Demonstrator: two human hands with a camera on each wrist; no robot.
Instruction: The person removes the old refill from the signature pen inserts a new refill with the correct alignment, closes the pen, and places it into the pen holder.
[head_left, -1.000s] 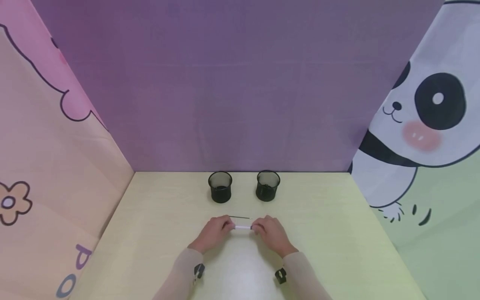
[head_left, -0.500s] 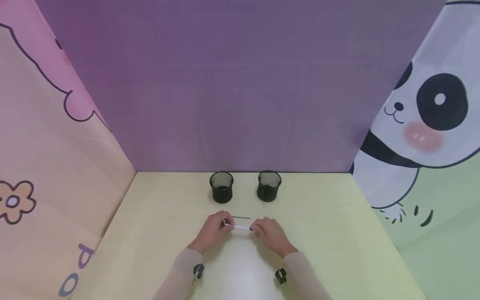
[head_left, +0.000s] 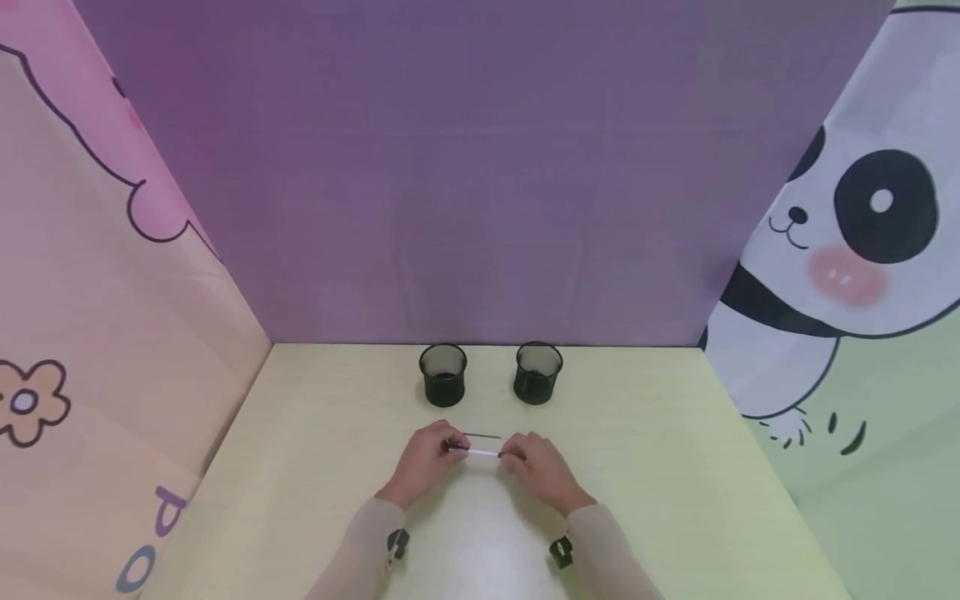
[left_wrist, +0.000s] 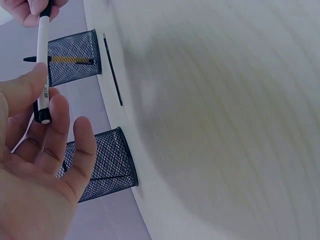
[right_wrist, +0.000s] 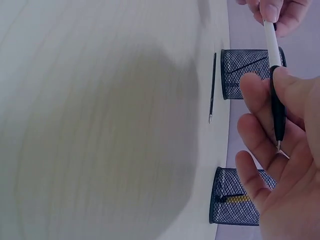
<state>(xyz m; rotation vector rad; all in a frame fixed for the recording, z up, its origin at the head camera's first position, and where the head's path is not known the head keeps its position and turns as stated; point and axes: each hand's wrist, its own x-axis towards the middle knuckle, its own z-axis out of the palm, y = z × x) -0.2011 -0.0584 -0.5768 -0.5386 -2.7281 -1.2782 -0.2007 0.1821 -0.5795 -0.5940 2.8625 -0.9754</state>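
Observation:
A ballpoint pen [head_left: 483,452] with a white barrel stretches level between both hands, close over the table. My left hand [head_left: 425,462] pinches its black clip end between thumb and fingers. My right hand [head_left: 546,471] pinches the black grip section [right_wrist: 276,100], and the metal tip [right_wrist: 278,145] points toward the right palm. Just beyond the pen, a thin dark pen refill [left_wrist: 113,70] with a metal tip lies on the table.
Two black mesh pen cups, a left one [head_left: 444,387] and a right one [head_left: 536,385], stand near the purple back wall [head_left: 480,183]. A yellow and black pen [left_wrist: 73,59] is inside the right cup; a thin dark stick [right_wrist: 247,65] shows through the left one.
The pen has shifted slightly in the fingers, and its black ends now show at both hands. The left fingers have moved up a little. The refill and the cups stay in place.

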